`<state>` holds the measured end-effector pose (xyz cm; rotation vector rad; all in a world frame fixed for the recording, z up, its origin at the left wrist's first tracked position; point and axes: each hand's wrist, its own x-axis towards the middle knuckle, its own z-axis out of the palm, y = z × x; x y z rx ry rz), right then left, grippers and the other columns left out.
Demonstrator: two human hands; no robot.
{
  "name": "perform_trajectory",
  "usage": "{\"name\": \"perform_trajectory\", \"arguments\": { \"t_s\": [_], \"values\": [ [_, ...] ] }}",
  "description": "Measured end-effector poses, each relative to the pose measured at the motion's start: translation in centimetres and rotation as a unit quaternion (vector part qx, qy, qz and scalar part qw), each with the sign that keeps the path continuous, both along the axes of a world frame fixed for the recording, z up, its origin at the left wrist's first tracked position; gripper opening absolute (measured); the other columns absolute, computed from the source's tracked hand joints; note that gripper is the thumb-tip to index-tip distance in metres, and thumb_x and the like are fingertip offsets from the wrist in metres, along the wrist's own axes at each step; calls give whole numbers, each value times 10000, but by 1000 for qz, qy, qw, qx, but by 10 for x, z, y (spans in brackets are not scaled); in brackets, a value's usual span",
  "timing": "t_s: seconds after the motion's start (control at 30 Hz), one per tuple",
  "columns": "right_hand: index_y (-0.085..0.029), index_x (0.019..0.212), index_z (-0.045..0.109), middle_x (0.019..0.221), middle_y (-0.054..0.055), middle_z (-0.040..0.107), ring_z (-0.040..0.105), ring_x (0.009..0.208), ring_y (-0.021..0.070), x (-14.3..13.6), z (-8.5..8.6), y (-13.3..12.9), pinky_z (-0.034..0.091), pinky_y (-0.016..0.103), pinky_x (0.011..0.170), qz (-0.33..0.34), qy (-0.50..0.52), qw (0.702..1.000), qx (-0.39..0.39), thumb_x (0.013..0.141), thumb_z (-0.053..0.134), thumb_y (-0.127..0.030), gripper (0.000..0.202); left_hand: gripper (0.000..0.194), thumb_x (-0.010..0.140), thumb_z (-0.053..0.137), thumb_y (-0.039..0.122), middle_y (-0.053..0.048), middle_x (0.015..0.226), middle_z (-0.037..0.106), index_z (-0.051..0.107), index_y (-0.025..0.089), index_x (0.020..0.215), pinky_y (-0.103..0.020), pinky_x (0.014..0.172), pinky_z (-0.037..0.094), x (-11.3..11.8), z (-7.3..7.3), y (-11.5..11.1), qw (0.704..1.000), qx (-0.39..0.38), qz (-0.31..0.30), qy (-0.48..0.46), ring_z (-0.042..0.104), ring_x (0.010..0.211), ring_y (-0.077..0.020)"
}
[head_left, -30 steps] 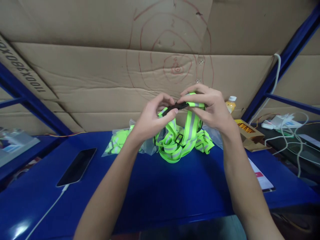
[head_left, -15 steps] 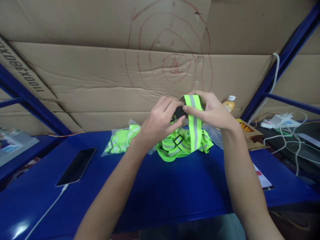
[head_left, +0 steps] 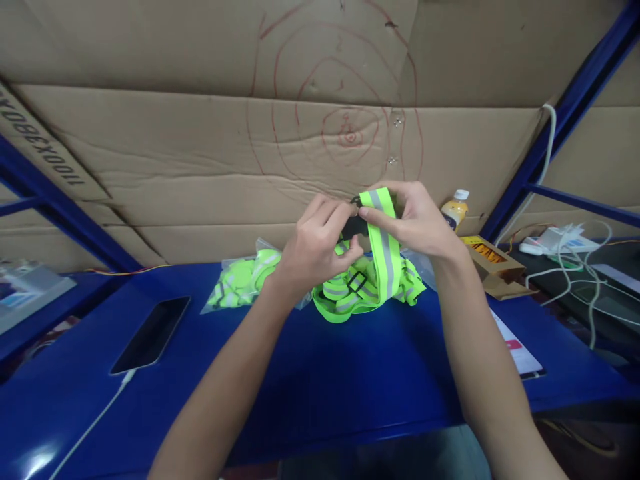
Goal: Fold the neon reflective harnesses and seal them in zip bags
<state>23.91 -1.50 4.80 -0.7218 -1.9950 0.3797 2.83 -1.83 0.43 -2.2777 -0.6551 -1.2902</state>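
Between my hands is a black buckle at the end of a neon-green reflective strap with a grey stripe. My left hand pinches the buckle from the left, its fingertips partly hiding it. My right hand grips the strap near its upper end, thumb across the front and fingers behind. The strap hangs down into a heap of green webbing on the table, where a black slider shows. To the left lies a clear plastic bag holding more green straps.
On the blue table, a phone with a white cable lies at left. At right are a yellow drink bottle, an open cardboard box, a printed sheet and tangled white cables. Cardboard forms the back wall.
Both hands have shifted slightly left with the buckle and strap. The left fingers have changed their hold on the buckle a little. The heap on the table looks the same.
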Motion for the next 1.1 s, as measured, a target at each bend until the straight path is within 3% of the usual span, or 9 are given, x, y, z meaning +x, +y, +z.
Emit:
{"name": "perform_trajectory", "arguments": {
  "t_s": [0.23, 0.4, 0.53, 0.63, 0.73, 0.83, 0.9, 1.0, 1.1],
  "values": [
    [-221, 878, 724, 764, 13, 682, 589, 698, 179, 6, -3, 8, 509, 339, 636, -21, 33, 999, 23, 908, 824, -461, 262, 287, 1020, 625, 234, -156, 1172, 735, 627, 137, 1289, -467, 979, 560, -3, 1, 4, 999, -8, 1, 38, 655, 1109, -332],
    [-239, 854, 698, 766, 21, 684, 619, 691, 196, 26, -8, 23, 551, 365, 604, -68, 83, 993, 53, 877, 842, -608, 397, 456, 1050, 619, 271, -176, 1313, 717, 541, 140, 1480, -486, 1024, 545, -12, 1, 10, 997, -54, 9, 51, 662, 1166, -332],
    [-242, 913, 714, 817, 43, 716, 664, 715, 221, 41, -10, 33, 575, 392, 609, -92, 129, 985, 64, 890, 814, -668, 438, 326, 1030, 675, 314, -127, 1168, 742, 648, 164, 1319, -417, 967, 553, -16, 2, 12, 997, -70, -1, -21, 683, 1080, -283],
    [-247, 927, 708, 813, 39, 695, 650, 700, 208, 43, -9, 35, 554, 376, 597, -90, 135, 984, 73, 907, 798, -669, 433, 199, 1010, 703, 334, -103, 1113, 742, 709, 186, 1144, -383, 966, 549, -12, 2, 16, 985, -116, -53, -116, 694, 1047, -251],
    [-244, 897, 700, 790, 18, 660, 610, 665, 176, 40, -8, 32, 517, 336, 569, -86, 160, 982, 59, 889, 821, -665, 438, 188, 1010, 694, 395, -81, 1056, 761, 702, 211, 1048, -339, 938, 570, -5, 0, 23, 908, -239, -155, -306, 724, 1000, -220],
    [-239, 874, 711, 777, 8, 649, 588, 661, 161, 36, -8, 29, 502, 317, 565, -79, 177, 980, 45, 848, 855, -676, 461, 260, 1036, 613, 444, -50, 825, 735, 675, 212, 936, -282, 745, 581, 0, -2, 30, 762, -366, -218, -488, 716, 778, -187],
    [-241, 869, 713, 762, 1, 642, 584, 652, 158, 34, -8, 29, 503, 312, 557, -71, 180, 980, 45, 831, 860, -695, 478, 296, 1055, 538, 407, -38, 723, 695, 685, 197, 907, -261, 662, 565, 1, -1, 30, 684, -423, -225, -551, 695, 686, -174],
    [-245, 876, 716, 755, -3, 643, 592, 646, 160, 33, -8, 30, 518, 314, 554, -60, 175, 982, 50, 841, 851, -696, 472, 340, 1080, 454, 355, -67, 758, 742, 706, 171, 945, -264, 619, 567, 3, 3, 25, 632, -472, -220, -573, 713, 668, -180],
    [-247, 881, 721, 773, -1, 660, 602, 659, 161, 30, -9, 29, 546, 324, 585, -56, 161, 983, 63, 870, 836, -670, 438, 323, 1077, 428, 319, -109, 967, 822, 696, 168, 980, -308, 630, 603, 5, 5, 21, 594, -508, -252, -570, 766, 730, -214]
  ]
}}
